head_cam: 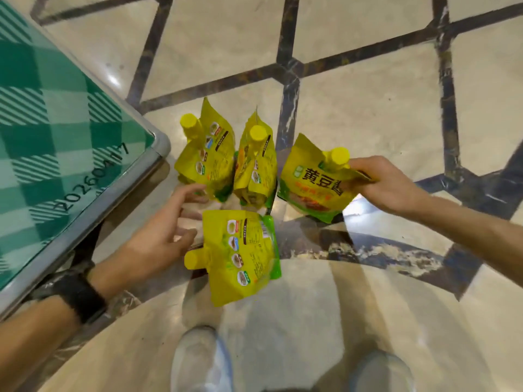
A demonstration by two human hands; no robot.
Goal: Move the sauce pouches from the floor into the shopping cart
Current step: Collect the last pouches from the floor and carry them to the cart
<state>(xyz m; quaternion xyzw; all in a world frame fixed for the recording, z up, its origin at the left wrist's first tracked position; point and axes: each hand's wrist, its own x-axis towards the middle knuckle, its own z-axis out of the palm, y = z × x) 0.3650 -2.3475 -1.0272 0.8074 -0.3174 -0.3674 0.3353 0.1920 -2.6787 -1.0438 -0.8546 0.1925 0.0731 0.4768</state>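
A glossy beige stone floor (pixel 353 108), crossed by dark veined inlay bands (pixel 288 80) and catching a bright glare (pixel 113 79), runs beneath a table's grey metal rim (pixel 113 199) and green checked top (pixel 56 108) at left.

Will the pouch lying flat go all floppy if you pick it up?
Probably a bit floppy: the lying pouch looks like soft, creased film. Its glossy skin may be slippery. Lying flat, it likely won't roll.

Setting: indoor hall or lobby type, exact use not determinable. Indicators: polished beige stone floor (pixel 368 114) with dark inlaid bands (pixel 289 108); metal-rimmed surface (pixel 56 123) with green checked cover at one side.
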